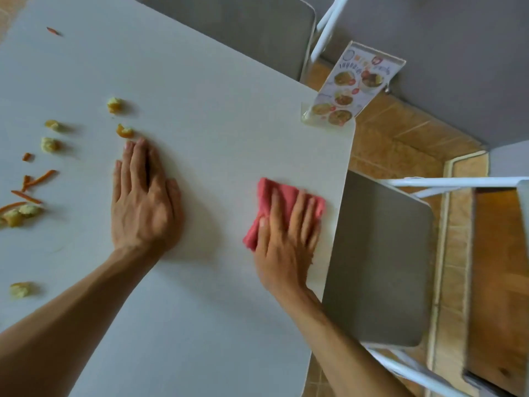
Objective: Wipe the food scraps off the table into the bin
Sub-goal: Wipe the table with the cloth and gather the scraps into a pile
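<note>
A white table (200, 81) fills most of the head view. Food scraps lie on its left part: yellow chunks (114, 104) and orange strips (40, 179), with an orange piece (124, 131) just beyond my left fingertips. My left hand (143, 199) rests flat on the table, fingers together, holding nothing. My right hand (286, 239) presses flat on a folded pink cloth (274, 196) near the table's right edge. No bin is in view.
A menu card in a clear stand (349, 87) sits at the table's far right corner. A grey chair seat (378, 262) with a white frame stands close to the right edge, and another chair (243, 27) at the far side. The floor is tiled.
</note>
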Demonstrator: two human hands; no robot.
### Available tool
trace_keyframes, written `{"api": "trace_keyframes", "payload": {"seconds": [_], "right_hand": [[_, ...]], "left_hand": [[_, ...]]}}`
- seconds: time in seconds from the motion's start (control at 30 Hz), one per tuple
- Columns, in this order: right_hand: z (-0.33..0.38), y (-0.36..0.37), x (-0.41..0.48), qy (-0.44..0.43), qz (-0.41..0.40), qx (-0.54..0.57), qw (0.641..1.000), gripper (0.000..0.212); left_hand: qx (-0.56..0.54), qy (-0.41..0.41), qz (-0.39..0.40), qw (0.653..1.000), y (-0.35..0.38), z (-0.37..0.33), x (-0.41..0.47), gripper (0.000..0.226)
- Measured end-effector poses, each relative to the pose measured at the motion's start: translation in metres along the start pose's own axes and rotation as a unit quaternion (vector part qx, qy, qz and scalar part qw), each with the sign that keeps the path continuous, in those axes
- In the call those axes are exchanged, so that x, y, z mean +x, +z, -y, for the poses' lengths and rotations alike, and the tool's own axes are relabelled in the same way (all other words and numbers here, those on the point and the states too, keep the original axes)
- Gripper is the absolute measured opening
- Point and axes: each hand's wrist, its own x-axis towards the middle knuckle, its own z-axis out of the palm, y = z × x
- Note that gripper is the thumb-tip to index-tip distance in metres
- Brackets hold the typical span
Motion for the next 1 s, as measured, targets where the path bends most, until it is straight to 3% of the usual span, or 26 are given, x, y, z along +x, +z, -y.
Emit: {"api": "trace_keyframes", "payload": {"seconds": [0.07, 0.1, 0.13, 0.17, 0.23, 0.27, 0.3, 0.37, 0.43, 0.47, 0.53, 0.57, 0.6, 0.63, 0.73, 0.8, 0.87, 0.93, 0.97, 1.0], "right_hand": [[-0.02, -0.013, -0.015, -0.202, 0.101, -0.021, 0.974, 0.054], [-0.038, -0.015, -0.009, -0.22, 0.103, -0.035, 0.969, 0.054], [-0.052, -0.011, -0.004, -0.166, 0.073, -0.047, 0.982, 0.054], [-0.059, -0.008, 0.0, -0.044, 0.032, -0.048, 0.997, 0.055], [-0.041, 0.003, -0.014, 0.171, -0.055, -0.035, 0.983, 0.057], [-0.02, 0.007, -0.032, 0.185, -0.06, -0.027, 0.981, 0.057], [0.001, 0.009, -0.056, 0.123, -0.032, -0.011, 0.992, 0.057], [0.022, 0.002, -0.104, -0.086, 0.06, 0.011, 0.994, 0.058], [0.001, -0.004, -0.131, -0.168, 0.097, -0.003, 0.981, 0.057], [-0.01, -0.001, -0.141, -0.125, 0.086, -0.014, 0.988, 0.056], [-0.009, 0.005, -0.16, 0.093, 0.006, -0.014, 0.996, 0.056], [0.008, 0.009, -0.17, 0.194, -0.037, -0.006, 0.98, 0.056], [0.032, 0.012, -0.182, 0.244, -0.054, -0.007, 0.968, 0.057], [0.057, 0.014, -0.197, 0.224, -0.045, 0.001, 0.974, 0.057], [0.076, 0.007, -0.237, -0.034, 0.067, 0.023, 0.997, 0.056], [0.045, 0.006, -0.244, -0.071, 0.079, 0.0, 0.994, 0.055], [0.021, 0.012, -0.237, 0.075, 0.026, -0.019, 0.997, 0.055], [0.033, 0.019, -0.226, 0.28, -0.054, -0.012, 0.958, 0.056], [0.052, 0.021, -0.221, 0.332, -0.073, 0.002, 0.941, 0.056], [0.072, 0.023, -0.222, 0.328, -0.07, 0.014, 0.942, 0.057]], "left_hand": [[-0.007, 0.001, 0.016, 1.0, -0.003, 0.0, 0.001, 0.059], [-0.014, 0.006, 0.027, 1.0, -0.006, 0.001, 0.002, 0.059], [-0.02, 0.015, 0.044, 0.999, -0.011, 0.003, 0.001, 0.06], [-0.026, 0.024, 0.063, 0.997, -0.017, 0.006, -0.004, 0.061], [-0.03, 0.041, 0.088, 0.995, -0.029, 0.013, -0.027, 0.062], [-0.029, 0.059, 0.089, 0.994, -0.034, 0.016, -0.044, 0.061], [-0.034, 0.083, 0.09, 0.992, -0.038, 0.019, -0.062, 0.061], [-0.042, 0.139, 0.1, 0.984, -0.042, 0.023, -0.098, 0.062], [-0.048, 0.175, 0.119, 0.976, -0.039, 0.03, -0.13, 0.061], [-0.053, 0.184, 0.128, 0.973, -0.037, 0.035, -0.142, 0.06], [-0.045, 0.203, 0.135, 0.969, -0.032, 0.047, -0.155, 0.06], [-0.033, 0.213, 0.135, 0.967, -0.031, 0.053, -0.157, 0.06], [-0.022, 0.222, 0.135, 0.965, -0.029, 0.056, -0.156, 0.06], [-0.015, 0.225, 0.137, 0.965, -0.028, 0.058, -0.155, 0.061], [-0.009, 0.223, 0.143, 0.964, -0.028, 0.056, -0.154, 0.062], [-0.01, 0.235, 0.147, 0.961, -0.03, 0.056, -0.155, 0.062], [-0.01, 0.243, 0.147, 0.959, -0.03, 0.059, -0.157, 0.062], [-0.007, 0.243, 0.144, 0.959, -0.03, 0.061, -0.157, 0.062], [-0.006, 0.244, 0.141, 0.96, -0.029, 0.062, -0.158, 0.062], [-0.006, 0.245, 0.138, 0.96, -0.028, 0.062, -0.158, 0.062]]}}
